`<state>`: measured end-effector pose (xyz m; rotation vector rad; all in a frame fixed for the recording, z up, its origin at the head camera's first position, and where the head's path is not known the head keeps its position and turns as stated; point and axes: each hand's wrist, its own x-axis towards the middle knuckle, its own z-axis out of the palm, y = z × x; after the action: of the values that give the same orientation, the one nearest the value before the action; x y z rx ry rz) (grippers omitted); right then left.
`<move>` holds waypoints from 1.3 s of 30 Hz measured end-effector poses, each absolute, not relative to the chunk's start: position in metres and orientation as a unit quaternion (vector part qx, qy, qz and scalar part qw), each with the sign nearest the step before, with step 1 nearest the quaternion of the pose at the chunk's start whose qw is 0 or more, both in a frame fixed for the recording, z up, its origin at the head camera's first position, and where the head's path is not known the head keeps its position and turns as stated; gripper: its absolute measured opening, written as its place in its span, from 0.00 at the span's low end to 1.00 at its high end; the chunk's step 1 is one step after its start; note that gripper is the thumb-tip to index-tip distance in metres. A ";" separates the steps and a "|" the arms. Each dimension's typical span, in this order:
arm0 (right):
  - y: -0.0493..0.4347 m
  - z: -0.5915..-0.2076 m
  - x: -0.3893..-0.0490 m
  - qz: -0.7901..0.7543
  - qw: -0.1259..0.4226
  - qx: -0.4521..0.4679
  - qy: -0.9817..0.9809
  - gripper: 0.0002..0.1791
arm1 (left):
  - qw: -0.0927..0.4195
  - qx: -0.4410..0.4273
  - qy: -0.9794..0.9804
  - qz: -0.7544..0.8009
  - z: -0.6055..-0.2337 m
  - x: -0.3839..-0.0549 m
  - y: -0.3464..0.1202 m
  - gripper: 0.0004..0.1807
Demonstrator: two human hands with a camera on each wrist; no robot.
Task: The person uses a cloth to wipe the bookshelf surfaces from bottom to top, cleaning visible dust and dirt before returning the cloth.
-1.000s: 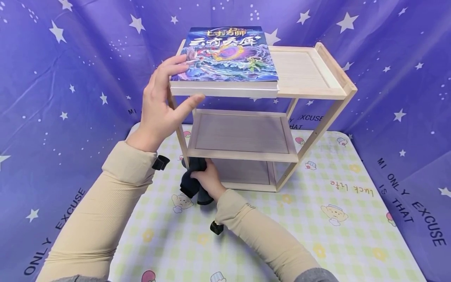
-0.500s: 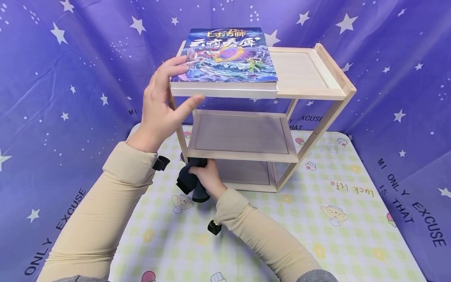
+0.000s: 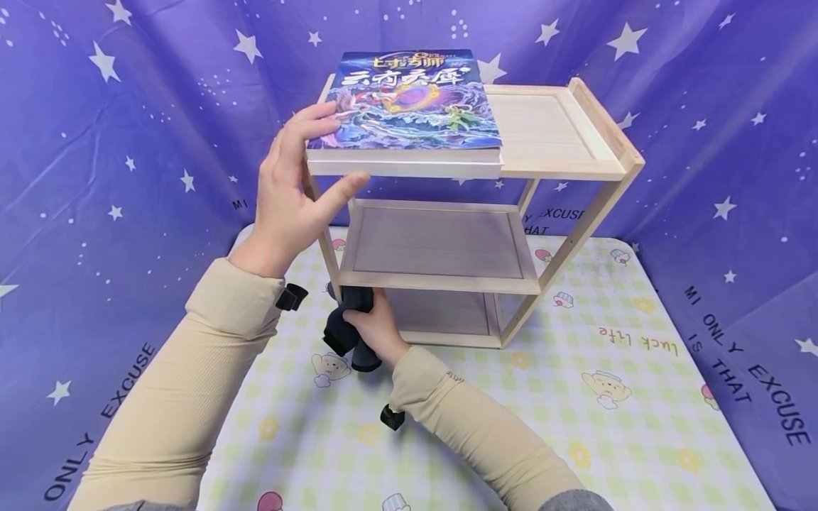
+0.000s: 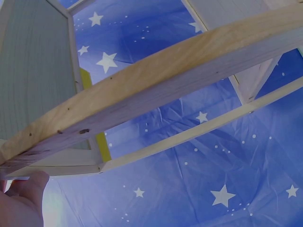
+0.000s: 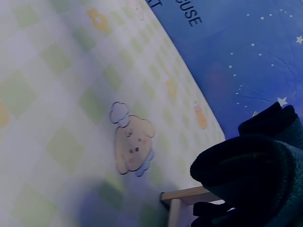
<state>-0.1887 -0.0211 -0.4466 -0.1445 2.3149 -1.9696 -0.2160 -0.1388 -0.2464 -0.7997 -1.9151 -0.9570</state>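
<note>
In the head view my right hand (image 3: 380, 328) grips a bundle of dark fabric (image 3: 341, 331) at the lower left of a wooden shelf rack (image 3: 441, 284). The bundle has black-edged ends; its exact kind cannot be told. At right in the right wrist view, the dark fabric (image 5: 241, 165) appears close up, its rear part cut off. My left hand (image 3: 287, 188) rests at the rack's top left end, fingertips on the edge of a thick colourful book (image 3: 418, 103), thumb extended in front. The left wrist view shows part of that thumb (image 4: 31, 194) beside the rack's wooden side post (image 4: 156, 80).
The book lies on the left of the top shelf (image 3: 543, 128). Below are a middle shelf (image 3: 441, 241) and a bottom shelf (image 3: 441, 312). A checked cloth (image 3: 511, 440) covers the table. Purple star-printed curtains (image 3: 703, 177) enclose the back and sides.
The right hand and the dark fabric shift slightly, the fabric's ends swinging up and left, then partly back. The left hand, book and rack stay in place.
</note>
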 end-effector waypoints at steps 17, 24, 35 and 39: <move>-0.017 -0.472 -0.187 -0.598 0.084 -0.054 0.795 0.42 | 0.419 -0.319 -0.749 -0.402 -0.246 -0.215 -0.134 0.36; -0.019 -0.481 -0.186 -0.567 0.085 -0.081 0.815 0.44 | 0.417 -0.318 -0.749 -0.405 -0.246 -0.215 -0.135 0.34; -0.019 -0.484 -0.186 -0.537 0.085 -0.054 0.837 0.43 | 0.420 -0.317 -0.747 -0.406 -0.247 -0.217 -0.136 0.36; -0.018 -0.479 -0.186 -0.563 0.071 -0.026 0.823 0.40 | 0.419 -0.314 -0.750 -0.405 -0.247 -0.217 -0.136 0.36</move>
<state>-0.1860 -0.0176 -0.4792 -0.0772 2.4752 -1.6926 -0.2166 -0.1364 -0.2474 -0.7870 -1.8804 -1.0160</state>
